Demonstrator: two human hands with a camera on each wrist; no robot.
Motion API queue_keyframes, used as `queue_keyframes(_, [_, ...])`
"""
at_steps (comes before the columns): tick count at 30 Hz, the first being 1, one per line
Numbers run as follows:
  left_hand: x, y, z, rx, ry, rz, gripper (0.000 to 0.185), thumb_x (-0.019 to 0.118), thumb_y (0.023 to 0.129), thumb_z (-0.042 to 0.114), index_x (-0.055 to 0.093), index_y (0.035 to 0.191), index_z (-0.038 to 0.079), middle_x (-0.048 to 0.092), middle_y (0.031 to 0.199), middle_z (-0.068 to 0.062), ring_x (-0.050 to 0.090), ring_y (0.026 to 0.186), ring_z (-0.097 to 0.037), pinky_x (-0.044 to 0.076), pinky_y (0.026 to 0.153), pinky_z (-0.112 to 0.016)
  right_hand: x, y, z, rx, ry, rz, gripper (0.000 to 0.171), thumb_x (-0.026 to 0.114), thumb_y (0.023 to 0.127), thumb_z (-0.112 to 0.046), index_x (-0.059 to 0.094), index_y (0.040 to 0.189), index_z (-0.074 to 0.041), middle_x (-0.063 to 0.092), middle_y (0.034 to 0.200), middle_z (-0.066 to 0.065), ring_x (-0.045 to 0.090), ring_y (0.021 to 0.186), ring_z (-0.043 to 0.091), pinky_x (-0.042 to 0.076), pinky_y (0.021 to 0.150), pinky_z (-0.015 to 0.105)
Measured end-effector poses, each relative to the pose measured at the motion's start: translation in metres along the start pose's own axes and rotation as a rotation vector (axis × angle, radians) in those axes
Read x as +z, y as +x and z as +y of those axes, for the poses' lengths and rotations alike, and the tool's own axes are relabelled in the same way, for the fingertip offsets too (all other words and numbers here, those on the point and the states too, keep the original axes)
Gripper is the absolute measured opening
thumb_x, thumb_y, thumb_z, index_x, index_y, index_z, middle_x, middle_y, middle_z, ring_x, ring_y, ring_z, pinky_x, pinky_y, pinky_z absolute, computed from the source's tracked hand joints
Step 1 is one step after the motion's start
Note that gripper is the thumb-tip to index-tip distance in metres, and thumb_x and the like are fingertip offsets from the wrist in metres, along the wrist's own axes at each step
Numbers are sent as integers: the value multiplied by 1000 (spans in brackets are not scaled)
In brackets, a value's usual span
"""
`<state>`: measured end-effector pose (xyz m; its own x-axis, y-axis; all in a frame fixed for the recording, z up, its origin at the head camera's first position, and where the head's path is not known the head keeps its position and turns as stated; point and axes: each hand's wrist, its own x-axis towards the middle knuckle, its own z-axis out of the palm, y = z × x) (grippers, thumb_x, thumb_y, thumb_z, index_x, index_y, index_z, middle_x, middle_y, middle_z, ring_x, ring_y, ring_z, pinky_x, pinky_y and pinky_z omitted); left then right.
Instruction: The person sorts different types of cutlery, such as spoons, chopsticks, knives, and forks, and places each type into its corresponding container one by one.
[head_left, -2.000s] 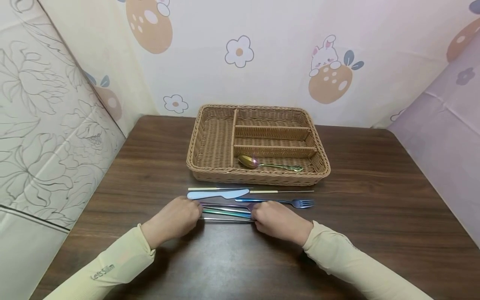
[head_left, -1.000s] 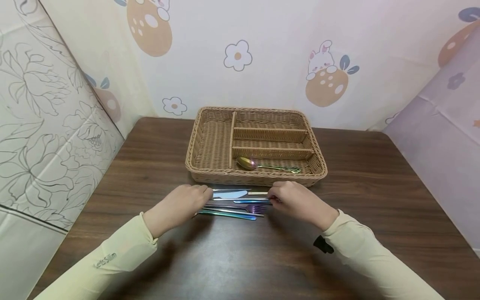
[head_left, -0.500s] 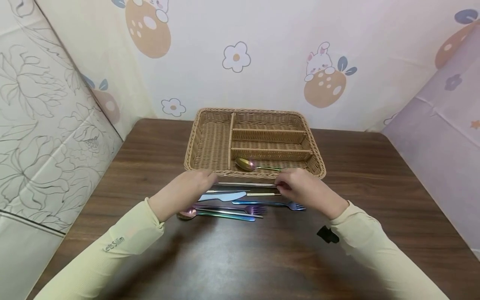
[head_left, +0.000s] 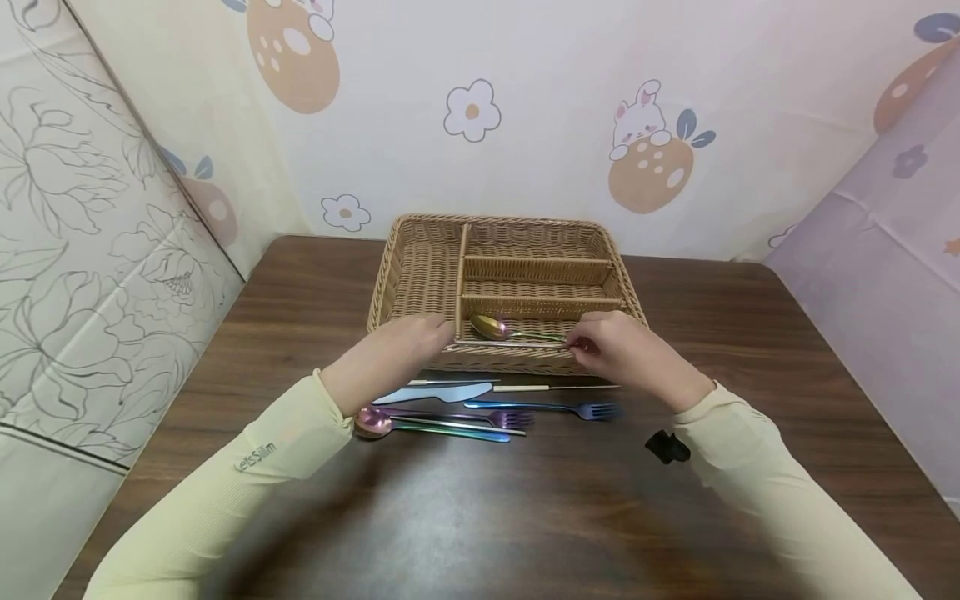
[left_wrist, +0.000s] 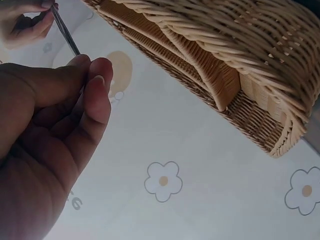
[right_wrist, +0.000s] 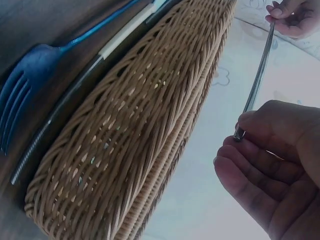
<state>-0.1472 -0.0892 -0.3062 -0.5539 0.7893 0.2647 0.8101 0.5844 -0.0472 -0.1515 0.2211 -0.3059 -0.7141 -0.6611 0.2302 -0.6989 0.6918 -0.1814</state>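
The left hand (head_left: 390, 354) and right hand (head_left: 626, 354) each pinch an end of a thin metal chopstick (head_left: 510, 342), now raised from the table (head_left: 750, 333) to the wicker tray (head_left: 420, 283)'s front rim. The left sleeve (head_left: 247, 475) reads "Let's Slim".

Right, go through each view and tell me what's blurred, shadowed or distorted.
Head view: wide-angle lens bows the dark wooden table edges; soft arm shadows fall near the bottom. Left wrist view: left hand close, dark and soft; woven wicker tray sharper. Right wrist view: right hand shadowed, thin metal chopstick slightly blurred.
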Motion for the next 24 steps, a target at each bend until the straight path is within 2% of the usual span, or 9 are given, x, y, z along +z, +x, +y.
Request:
queue_keyframes(7, [-3, 14, -4, -8, 9, -31, 27, 62, 76, -20, 57, 95, -2, 59, 79, -8, 57, 68, -18, 51, 60, -29, -7, 4, 10, 5, -24, -2, 9, 64, 81, 4, 71, 84, -1, 64, 81, 7, 59, 69, 14, 50, 59, 31])
queue_keyframes(13, [-6, 26, -8, -17, 1, -43, 26, 63, 76, -19, 59, 96, -3, 61, 83, -11, 60, 71, -21, 52, 62, -29, -13, 7, 17, 45, -32, -8, 9, 64, 81, 3, 71, 85, -1, 66, 83, 7, 60, 71, 17, 50, 62, 35])
queue_keyframes(18, [-9, 36, -11, -21, -30, -56, 27, 63, 77, -18, 61, 101, -4, 64, 90, -13, 63, 78, -22, 54, 69, -28, -19, 9, 25, 58, -27, 3, 8, 65, 81, 5, 70, 84, 0, 65, 79, 6, 58, 69, 17, 49, 60, 34])
queue_keyframes(24, [-11, 49, -17, -41, -74, -84, 31, 56, 78, -23, 62, 102, -4, 65, 94, -14, 64, 83, -22, 53, 73, -26, -25, 11, 33, 115, -16, -13, 7, 66, 83, 3, 71, 89, 1, 65, 79, 7, 58, 68, 17, 49, 60, 33])
